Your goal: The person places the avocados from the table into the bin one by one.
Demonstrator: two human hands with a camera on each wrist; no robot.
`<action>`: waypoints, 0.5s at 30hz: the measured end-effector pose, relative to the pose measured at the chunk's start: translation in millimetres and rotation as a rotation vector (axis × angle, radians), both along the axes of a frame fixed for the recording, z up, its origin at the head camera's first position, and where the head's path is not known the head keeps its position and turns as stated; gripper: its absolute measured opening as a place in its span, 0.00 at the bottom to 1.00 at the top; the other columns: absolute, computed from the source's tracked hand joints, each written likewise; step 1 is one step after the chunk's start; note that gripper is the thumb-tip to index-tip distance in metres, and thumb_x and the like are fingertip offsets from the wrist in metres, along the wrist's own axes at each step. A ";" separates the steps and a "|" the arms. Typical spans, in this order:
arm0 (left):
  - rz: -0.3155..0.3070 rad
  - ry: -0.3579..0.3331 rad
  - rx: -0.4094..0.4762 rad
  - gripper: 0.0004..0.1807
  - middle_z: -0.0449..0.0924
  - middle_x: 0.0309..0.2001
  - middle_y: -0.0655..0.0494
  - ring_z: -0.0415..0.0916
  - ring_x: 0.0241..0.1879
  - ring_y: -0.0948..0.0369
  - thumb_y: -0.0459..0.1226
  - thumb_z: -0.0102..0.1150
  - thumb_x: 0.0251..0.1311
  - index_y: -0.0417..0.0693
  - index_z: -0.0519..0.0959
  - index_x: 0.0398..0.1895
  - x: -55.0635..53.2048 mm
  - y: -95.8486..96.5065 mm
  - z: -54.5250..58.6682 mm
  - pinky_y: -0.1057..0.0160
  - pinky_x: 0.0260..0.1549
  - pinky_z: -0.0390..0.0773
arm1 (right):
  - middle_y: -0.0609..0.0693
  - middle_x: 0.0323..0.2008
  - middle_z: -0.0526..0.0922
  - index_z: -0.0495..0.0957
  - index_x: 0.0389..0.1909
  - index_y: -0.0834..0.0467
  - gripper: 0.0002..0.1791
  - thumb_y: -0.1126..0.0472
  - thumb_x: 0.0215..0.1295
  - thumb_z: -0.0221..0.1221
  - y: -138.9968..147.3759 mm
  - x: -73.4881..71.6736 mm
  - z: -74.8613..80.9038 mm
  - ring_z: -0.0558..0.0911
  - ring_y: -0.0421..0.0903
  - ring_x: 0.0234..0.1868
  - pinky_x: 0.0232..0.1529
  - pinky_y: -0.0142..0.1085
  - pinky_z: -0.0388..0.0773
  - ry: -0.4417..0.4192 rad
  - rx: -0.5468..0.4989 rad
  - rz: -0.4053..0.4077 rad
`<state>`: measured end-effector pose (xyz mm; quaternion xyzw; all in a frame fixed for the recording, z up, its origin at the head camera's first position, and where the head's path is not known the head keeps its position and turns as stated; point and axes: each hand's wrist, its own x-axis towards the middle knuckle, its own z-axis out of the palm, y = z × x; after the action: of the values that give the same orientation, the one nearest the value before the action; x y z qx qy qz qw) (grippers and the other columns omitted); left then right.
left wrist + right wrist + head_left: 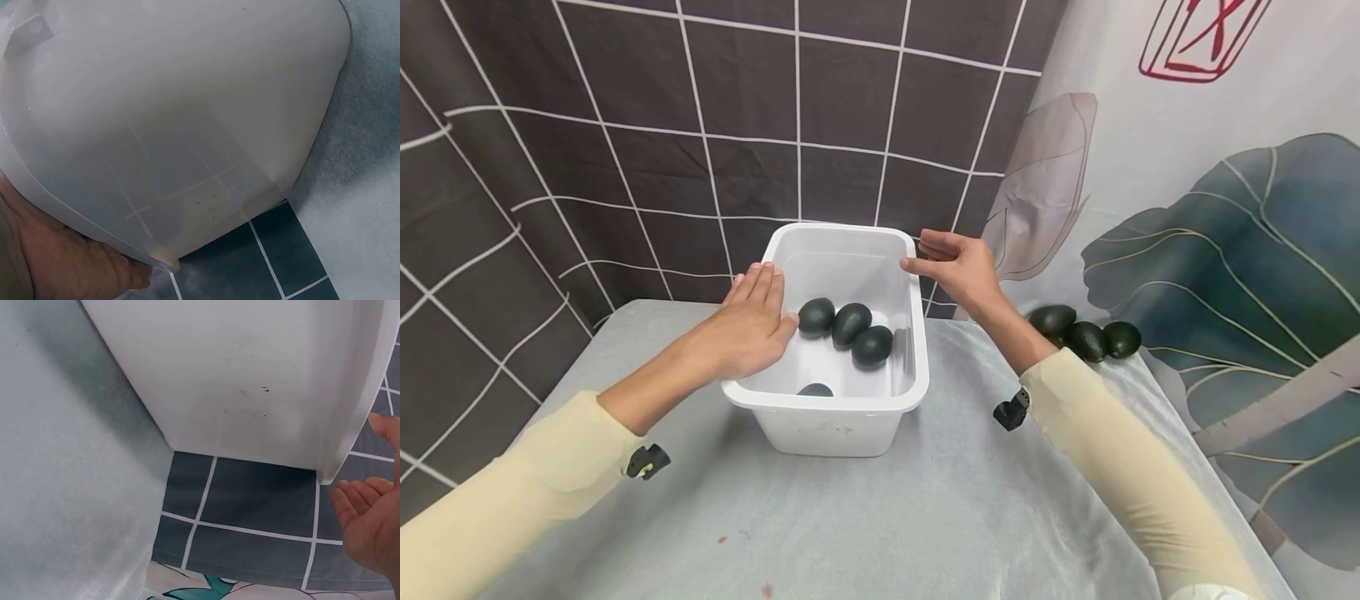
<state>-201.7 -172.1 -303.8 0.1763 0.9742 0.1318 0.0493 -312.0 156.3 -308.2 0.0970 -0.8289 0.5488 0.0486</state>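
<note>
A white plastic basin (835, 427) stands on the cloth-covered table, with several dark green avocados (852, 325) lying on its floor. One avocado (815, 390) is partly hidden behind the near rim. My left hand (747, 327) rests flat along the left rim, fingers straight and pointing away from me. In the left wrist view this hand (69, 259) lies against the rim from outside. At the far right corner is my right hand (958, 268), thumb tip right at the rim and fingers extended outside it. The right wrist view has this hand (375, 519) beside the rim, palm showing.
Several more avocados (1086, 340) lie together at the table's right edge. Behind the basin hangs a dark curtain with white grid lines (741, 175). A white cloth with leaf prints (1262, 275) hangs on the right. Grey cloth (850, 533) covers the table.
</note>
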 end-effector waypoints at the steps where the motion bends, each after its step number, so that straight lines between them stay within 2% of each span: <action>1: 0.000 0.001 0.000 0.43 0.30 0.91 0.26 0.24 0.93 0.33 0.48 0.31 0.89 0.23 0.38 0.89 0.0 -0.3 -0.1 0.33 0.91 0.32 | 0.57 0.71 0.88 0.82 0.75 0.60 0.41 0.52 0.63 0.82 0.2 0.3 -1.3 0.87 0.52 0.73 0.77 0.46 0.82 0.000 -0.005 -0.001; 15: 0.003 -0.006 0.000 0.43 0.29 0.91 0.26 0.24 0.93 0.33 0.47 0.32 0.89 0.23 0.38 0.89 -0.5 0.2 0.7 0.33 0.92 0.32 | 0.57 0.70 0.89 0.82 0.75 0.61 0.40 0.49 0.66 0.81 8.0 3.8 -12.3 0.87 0.52 0.73 0.76 0.43 0.82 -0.026 -0.028 -0.013</action>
<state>-202.2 -171.9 -303.1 0.1744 0.9744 0.1323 0.0518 -308.1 164.3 -320.5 0.0839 -0.8224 0.5610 0.0426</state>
